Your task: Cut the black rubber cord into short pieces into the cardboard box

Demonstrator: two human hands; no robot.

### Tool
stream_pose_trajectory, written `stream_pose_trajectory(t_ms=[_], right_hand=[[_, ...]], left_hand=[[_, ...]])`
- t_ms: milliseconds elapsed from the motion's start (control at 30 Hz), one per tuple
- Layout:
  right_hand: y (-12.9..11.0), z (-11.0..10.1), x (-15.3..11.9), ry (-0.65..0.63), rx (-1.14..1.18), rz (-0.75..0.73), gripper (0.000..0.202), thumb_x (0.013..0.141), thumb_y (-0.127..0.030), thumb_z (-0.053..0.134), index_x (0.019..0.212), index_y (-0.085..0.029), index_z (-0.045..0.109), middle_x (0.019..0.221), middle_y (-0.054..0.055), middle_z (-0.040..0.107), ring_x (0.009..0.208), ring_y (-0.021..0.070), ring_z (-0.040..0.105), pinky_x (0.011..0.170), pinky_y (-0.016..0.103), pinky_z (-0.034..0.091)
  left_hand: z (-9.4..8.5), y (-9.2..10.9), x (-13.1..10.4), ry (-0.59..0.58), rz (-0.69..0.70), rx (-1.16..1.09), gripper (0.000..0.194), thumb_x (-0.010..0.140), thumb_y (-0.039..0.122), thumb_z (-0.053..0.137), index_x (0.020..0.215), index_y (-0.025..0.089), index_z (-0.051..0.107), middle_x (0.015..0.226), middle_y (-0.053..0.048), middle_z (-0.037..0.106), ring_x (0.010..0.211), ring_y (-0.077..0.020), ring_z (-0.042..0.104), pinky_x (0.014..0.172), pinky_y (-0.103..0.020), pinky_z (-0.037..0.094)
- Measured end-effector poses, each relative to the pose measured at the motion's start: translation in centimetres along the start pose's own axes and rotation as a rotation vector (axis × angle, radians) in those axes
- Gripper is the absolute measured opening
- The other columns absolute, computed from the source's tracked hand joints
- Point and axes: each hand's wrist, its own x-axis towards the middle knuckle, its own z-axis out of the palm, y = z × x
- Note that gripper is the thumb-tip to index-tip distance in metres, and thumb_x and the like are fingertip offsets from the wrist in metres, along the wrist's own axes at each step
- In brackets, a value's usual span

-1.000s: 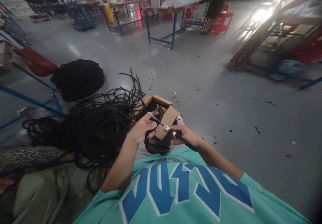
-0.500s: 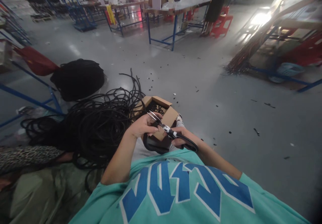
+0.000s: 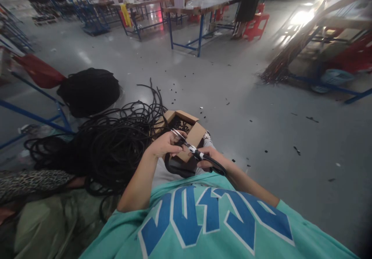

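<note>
My right hand (image 3: 207, 158) is wrapped round the handles of a pair of scissors (image 3: 200, 155) with black and white grips. Their metal blades point up and left, over the fingers of my left hand (image 3: 167, 144). My left hand is closed on a black tube (image 3: 176, 170), whose lower part loops down over my lap; the gripped end is partly hidden by fingers and blades. Just beyond both hands stands an open cardboard box (image 3: 196, 135) holding many short black pieces (image 3: 180, 124).
A big tangle of black tubing (image 3: 116, 146) lies left of the box, with a round black bundle (image 3: 90, 90) behind it. At the lower left is another person's patterned sleeve (image 3: 35, 179). Small black scraps dot the grey floor (image 3: 247, 96). Blue-legged tables (image 3: 200, 30) stand farther off.
The scissor handles have swung slightly inward, bringing the grips closer together around the black tube. My left hand stays almost where it was.
</note>
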Motion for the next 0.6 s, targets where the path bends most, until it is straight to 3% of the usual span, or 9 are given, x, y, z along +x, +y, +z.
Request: stream_pose_trajectory(t_ms=[167, 267, 400, 600], right_hand=[[-0.9, 0.0, -0.1, -0.064, 0.031, -0.130, 0.044, 0.055, -0.035, 0.069, 0.094, -0.018, 0.059, 0.070, 0.000, 0.056, 0.062, 0.0128, 0.048, 0.058, 0.025, 0.040], [-0.9, 0.1, -0.1, -0.024, 0.036, -0.184, 0.042, 0.056, -0.037, 0.069, 0.094, -0.019, 0.060, 0.081, 0.001, 0.057, 0.072, 0.0150, 0.050, 0.067, 0.027, 0.040], [-0.3, 0.2, -0.2, 0.028, -0.001, -0.138, 0.041, 0.057, -0.039, 0.069, 0.093, -0.018, 0.063, 0.073, 0.000, 0.056, 0.062, 0.0130, 0.048, 0.057, 0.025, 0.040], [0.4, -0.1, -0.2, 0.057, -0.057, -0.028, 0.046, 0.058, -0.039, 0.068, 0.097, -0.017, 0.062, 0.052, -0.005, 0.044, 0.042, 0.0057, 0.033, 0.040, 0.020, 0.026]], left_hand=[[0.3, 0.3, 0.1, -0.036, -0.025, 0.001, 0.044, 0.059, 0.018, 0.067, 0.098, 0.011, 0.048, 0.071, -0.004, 0.062, 0.039, -0.0027, 0.044, 0.036, -0.015, 0.032], [0.5, 0.1, 0.2, -0.031, -0.032, -0.026, 0.046, 0.058, 0.020, 0.068, 0.099, 0.011, 0.048, 0.072, -0.005, 0.063, 0.040, -0.0037, 0.045, 0.037, -0.016, 0.033], [0.5, -0.2, 0.2, -0.013, -0.065, -0.064, 0.048, 0.056, 0.020, 0.070, 0.098, 0.011, 0.048, 0.070, -0.005, 0.063, 0.041, -0.0038, 0.045, 0.037, -0.015, 0.032], [0.2, -0.1, 0.3, -0.012, -0.075, -0.031, 0.046, 0.056, 0.018, 0.069, 0.097, 0.012, 0.049, 0.071, -0.004, 0.062, 0.037, -0.0011, 0.040, 0.035, -0.015, 0.029]])
